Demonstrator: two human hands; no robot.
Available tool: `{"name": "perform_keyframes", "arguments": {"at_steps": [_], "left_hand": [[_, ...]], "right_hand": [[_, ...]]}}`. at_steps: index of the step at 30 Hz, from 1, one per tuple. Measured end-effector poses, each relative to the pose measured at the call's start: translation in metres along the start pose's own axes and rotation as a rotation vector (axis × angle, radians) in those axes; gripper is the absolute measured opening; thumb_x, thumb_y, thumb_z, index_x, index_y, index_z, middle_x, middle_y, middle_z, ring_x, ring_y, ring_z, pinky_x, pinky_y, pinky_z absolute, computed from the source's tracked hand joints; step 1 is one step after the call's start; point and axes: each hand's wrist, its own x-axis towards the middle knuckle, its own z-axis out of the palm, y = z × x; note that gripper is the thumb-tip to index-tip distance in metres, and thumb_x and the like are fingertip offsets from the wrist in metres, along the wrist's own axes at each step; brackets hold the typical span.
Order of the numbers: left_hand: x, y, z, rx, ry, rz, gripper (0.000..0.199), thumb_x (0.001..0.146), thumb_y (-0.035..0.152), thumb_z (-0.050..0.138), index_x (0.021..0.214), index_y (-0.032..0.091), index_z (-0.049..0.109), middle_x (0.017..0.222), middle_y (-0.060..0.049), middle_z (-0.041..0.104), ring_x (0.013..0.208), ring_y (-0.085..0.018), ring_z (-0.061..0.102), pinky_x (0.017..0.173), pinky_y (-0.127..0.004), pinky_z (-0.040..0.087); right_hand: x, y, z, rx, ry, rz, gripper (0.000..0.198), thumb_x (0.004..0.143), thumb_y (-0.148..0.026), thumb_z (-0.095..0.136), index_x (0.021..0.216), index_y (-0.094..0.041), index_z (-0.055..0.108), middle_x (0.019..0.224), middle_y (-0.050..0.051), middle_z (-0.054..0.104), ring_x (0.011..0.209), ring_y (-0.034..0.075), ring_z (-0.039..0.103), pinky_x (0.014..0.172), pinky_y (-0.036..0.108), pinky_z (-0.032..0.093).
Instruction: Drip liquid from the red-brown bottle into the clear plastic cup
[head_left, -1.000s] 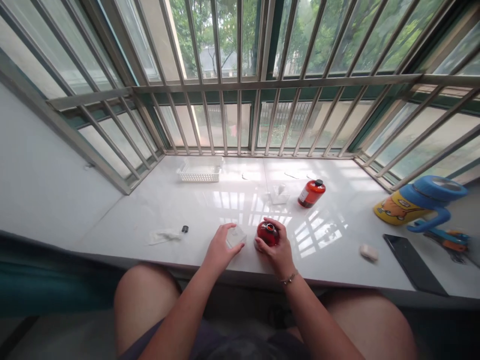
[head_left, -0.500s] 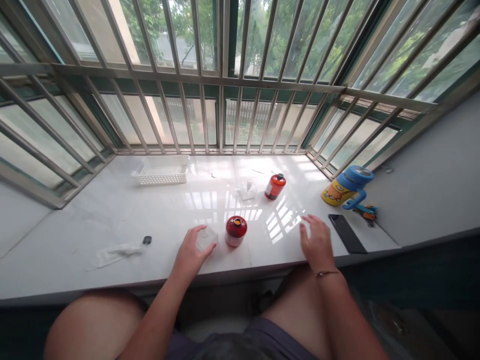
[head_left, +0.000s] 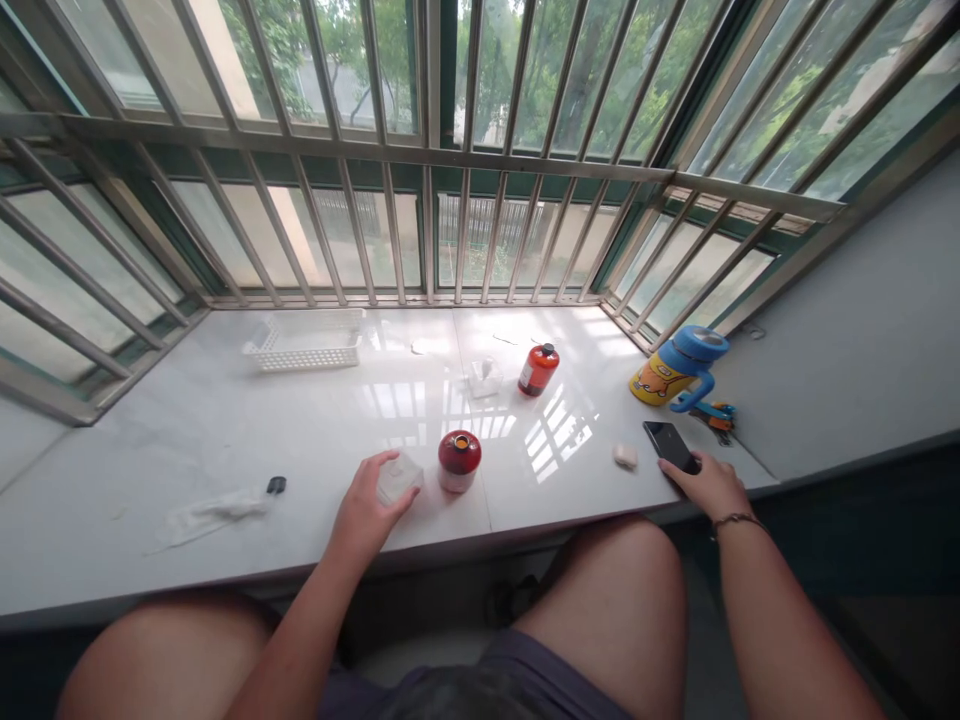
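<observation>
My left hand [head_left: 369, 505] curves its thumb and fingers around a small clear plastic container [head_left: 400, 478] on the white ledge. Just right of that stands a dark red bottle [head_left: 459, 465], upright, its neck uncapped. My right hand [head_left: 709, 485] grips the near end of a black phone [head_left: 667, 445], which lies on the ledge at the right; thumb and fingers are at its two edges. Between the bottle and the phone lies a small pale beige block [head_left: 625, 457], its kind unclear.
Behind stand an orange-red bottle with a black cap [head_left: 538, 370] and a small clear item [head_left: 485, 378]. A white basket [head_left: 306, 345] sits back left, a blue-yellow mug [head_left: 675, 368] right. A black cap [head_left: 277, 485] lies by crumpled clear plastic [head_left: 214, 517]. Metal bars line the window.
My right hand has moved right, from above the ledge onto the phone, and has closed on it. The beige block now shows where that hand was. My left hand keeps the container.
</observation>
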Motion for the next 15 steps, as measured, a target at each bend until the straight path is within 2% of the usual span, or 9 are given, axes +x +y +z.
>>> {"name": "perform_keyframes", "arguments": {"at_steps": [6, 15], "left_hand": [[0.000, 0.000, 0.000, -0.002, -0.005, -0.003, 0.052, 0.087, 0.044, 0.079, 0.134, 0.028, 0.061, 0.135, -0.009, 0.068, 0.130, -0.033, 0.068, 0.114, -0.052, 0.055], [0.001, -0.002, 0.001, -0.011, 0.006, -0.003, 0.053, 0.086, 0.044, 0.080, 0.133, 0.029, 0.061, 0.134, -0.008, 0.069, 0.130, -0.032, 0.068, 0.115, -0.051, 0.055]], "right_hand": [[0.016, 0.009, 0.002, 0.088, -0.061, -0.005, 0.098, 0.075, -0.074, 0.075, 0.148, -0.010, 0.059, 0.136, 0.028, 0.066, 0.130, 0.042, 0.064, 0.108, 0.048, 0.052], [0.015, 0.012, 0.002, 0.152, -0.035, 0.000, 0.097, 0.070, -0.072, 0.081, 0.144, -0.013, 0.064, 0.132, 0.026, 0.069, 0.124, 0.042, 0.067, 0.102, 0.048, 0.055]]}}
